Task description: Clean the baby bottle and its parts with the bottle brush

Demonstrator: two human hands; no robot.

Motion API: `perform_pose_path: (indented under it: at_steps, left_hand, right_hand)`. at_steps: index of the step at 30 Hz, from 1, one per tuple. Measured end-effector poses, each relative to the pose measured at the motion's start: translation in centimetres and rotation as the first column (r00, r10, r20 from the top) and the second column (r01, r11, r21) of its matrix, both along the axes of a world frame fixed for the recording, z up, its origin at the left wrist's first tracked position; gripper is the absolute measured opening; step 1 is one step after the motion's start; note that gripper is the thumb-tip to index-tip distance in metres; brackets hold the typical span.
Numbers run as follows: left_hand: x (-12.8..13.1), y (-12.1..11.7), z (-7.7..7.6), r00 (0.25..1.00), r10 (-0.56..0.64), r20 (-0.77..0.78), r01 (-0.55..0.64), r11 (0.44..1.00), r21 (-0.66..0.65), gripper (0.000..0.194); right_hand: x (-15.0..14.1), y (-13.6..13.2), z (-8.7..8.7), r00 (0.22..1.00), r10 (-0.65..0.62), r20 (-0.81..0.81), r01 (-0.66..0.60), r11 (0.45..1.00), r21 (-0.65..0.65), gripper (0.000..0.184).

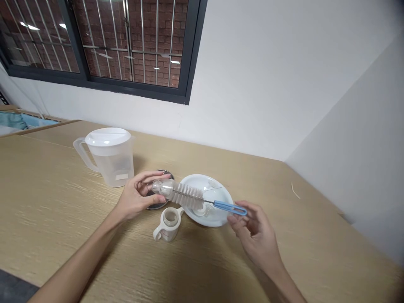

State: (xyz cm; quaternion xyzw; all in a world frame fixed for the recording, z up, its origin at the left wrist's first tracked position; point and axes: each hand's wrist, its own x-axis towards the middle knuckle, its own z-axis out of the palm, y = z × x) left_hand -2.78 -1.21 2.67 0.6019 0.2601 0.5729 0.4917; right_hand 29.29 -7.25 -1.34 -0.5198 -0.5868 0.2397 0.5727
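Forearms (78, 261) foremost, the half-curled left hand (134, 197) grips a clear vessel (166, 187), the right hand (255, 232) pinching the brush (190, 197) between them.

white-bristled brush (189, 196) | blue handle (222, 205) | tip at sideways clear vessel (163, 186)

You were in a plain indoor rm, prob. home-type, tho an office couldn't be ruled out. Around you: white wall (252, 84), dark-framed window (78, 46) w/ metal bars (143, 38), brickwork (163, 69) beyond. Your wood-look desk (315, 235) carried household kit, e.g. lidded jug (113, 160), white dish (217, 216), two-handled cup (168, 232); you held a bottle brush (189, 197).
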Motion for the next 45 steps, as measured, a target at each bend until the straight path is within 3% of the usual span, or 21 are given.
perform_pose_path:
  at_steps: [7, 13, 16, 19, 22, 25, 28, 32, 34, 36, 40, 45]
  left_hand:
    - [-0.5, 0.4, -0.3, 1.000, -0.014, 0.011, 0.014, 1.000, 0.016, 0.060]
    - [-0.5, 0.1, -0.3, 1.000, -0.004, 0.004, 0.004, 1.000, 0.011, 0.061]
    - [-0.4, 0.1, -0.2, 1.000, 0.004, 0.009, -0.004, 1.000, -0.003, 0.058]
    - [-0.3, 0.3, 0.0, 1.000, 0.008, 0.020, -0.008, 1.000, -0.008, 0.055]
    - [-0.4, 0.4, -0.1, 1.000, 0.000, 0.023, -0.001, 1.000, 0.002, 0.056]
    - [-0.6, 0.4, -0.3, 1.000, -0.006, 0.012, 0.006, 1.000, 0.002, 0.059]
    - [-0.6, 0.4, -0.3, 1.000, -0.018, 0.007, 0.018, 1.000, 0.003, 0.059]
    - [-0.3, 0.5, -0.4, 0.999, -0.035, -0.001, 0.035, 0.999, 0.008, 0.058]
    - [0.0, 0.5, -0.6, 0.999, -0.035, -0.013, 0.035, 0.999, 0.000, 0.058]
    - [0.1, 0.4, -0.8, 0.999, -0.031, -0.025, 0.031, 1.000, -0.004, 0.057]
    - [0.0, 0.4, -0.9, 0.997, -0.025, -0.066, 0.027, 0.999, 0.019, 0.056]
    - [-0.9, 1.0, -0.4, 0.987, 0.158, -0.034, -0.156, 0.986, 0.055, 0.049]
  right_hand:
    - [0.3, -0.1, 0.4, 0.999, 0.039, -0.038, -0.042, 0.996, -0.079, 0.036]
    - [0.7, 0.0, 0.5, 0.987, 0.161, 0.022, -0.155, 0.972, -0.179, 0.051]
    - [1.0, 0.3, 0.0, 0.990, 0.140, 0.014, -0.138, 0.984, -0.114, 0.038]
    - [0.9, 0.5, -0.2, 0.992, 0.104, -0.065, -0.106, 0.994, -0.025, 0.047]
    - [0.8, 0.3, 0.1, 0.991, 0.099, -0.088, -0.102, 0.994, -0.027, 0.034]
    - [0.7, 0.0, 0.6, 0.995, 0.093, -0.033, -0.095, 0.990, -0.100, 0.038]
    - [0.8, -0.1, 0.9, 0.982, 0.186, 0.038, -0.178, 0.971, -0.158, 0.050]
    - [0.6, 0.1, 0.6, 0.982, 0.148, 0.115, -0.132, 0.982, -0.139, 0.036]
    - [0.4, 0.1, 0.3, 0.974, 0.114, 0.197, -0.097, 0.991, -0.093, 0.037]
    - [0.2, 0.1, 0.1, 0.944, 0.155, 0.292, -0.140, 0.988, -0.071, 0.037]
    - [0.0, -0.2, 0.4, 0.873, 0.287, 0.395, -0.247, 0.957, -0.151, 0.036]
    - [0.7, -0.1, 0.9, 0.915, 0.207, 0.348, -0.166, 0.975, -0.145, 0.048]
